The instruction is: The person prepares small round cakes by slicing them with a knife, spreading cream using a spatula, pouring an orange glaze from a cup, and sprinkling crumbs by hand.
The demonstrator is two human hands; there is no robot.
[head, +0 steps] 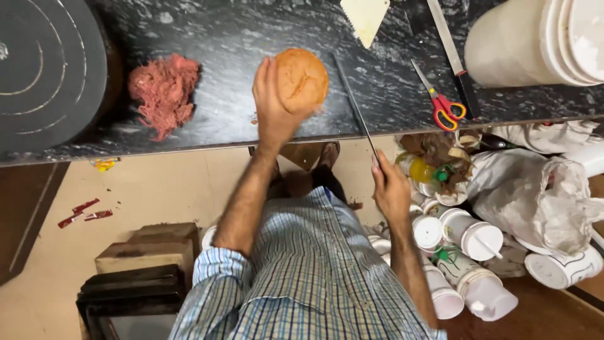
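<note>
My left hand grips a round golden-brown cake and holds it tilted over the black marble counter. My right hand is closed around the handle of a long thin knife, below the counter's front edge. The blade slants up and to the left over the counter, just right of the cake. Whether the blade touches the cake cannot be told.
A pile of pink crumbs lies left of the cake, beside a black turntable. Red-handled scissors, a cream scraper, another knife and a white bucket sit at the right. Cups and bags crowd the floor.
</note>
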